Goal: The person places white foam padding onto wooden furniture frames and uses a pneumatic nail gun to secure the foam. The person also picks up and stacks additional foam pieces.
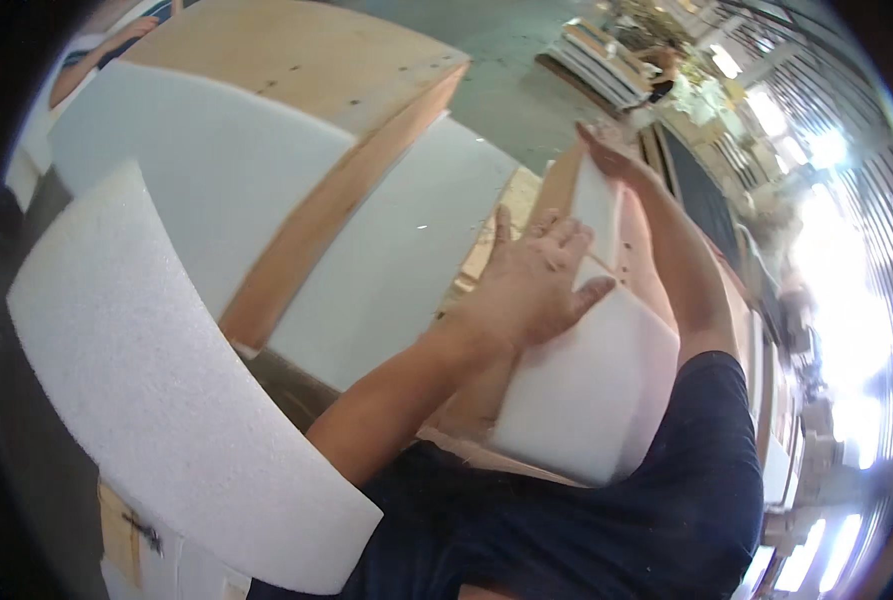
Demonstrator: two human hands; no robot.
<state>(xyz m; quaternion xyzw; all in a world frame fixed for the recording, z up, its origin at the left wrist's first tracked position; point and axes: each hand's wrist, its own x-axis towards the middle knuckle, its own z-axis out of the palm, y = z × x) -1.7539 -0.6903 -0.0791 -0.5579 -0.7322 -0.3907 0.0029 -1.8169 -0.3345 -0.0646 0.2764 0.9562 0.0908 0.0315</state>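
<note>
My left hand [538, 280] lies with its fingers spread across the near part of a wooden frame fitted with white foam blocks [586, 380]. The palm rests at the line between the foam and the wooden side board [558, 185]. Farther off, my right hand [611, 150] reaches to the frame's far end, its fingers stretched out over the corner there. Neither hand is closed around anything. Bare wood shows on the frame's right side, and its near end is against my dark shirt.
To the left stands a larger wooden frame [296, 255] with white foam panels and a plywood top [286, 60]. A thick white foam sheet [166, 380] is in the left foreground. Another person's hand [131, 32] shows at the upper left. Stacked boards [596, 65] lie beyond.
</note>
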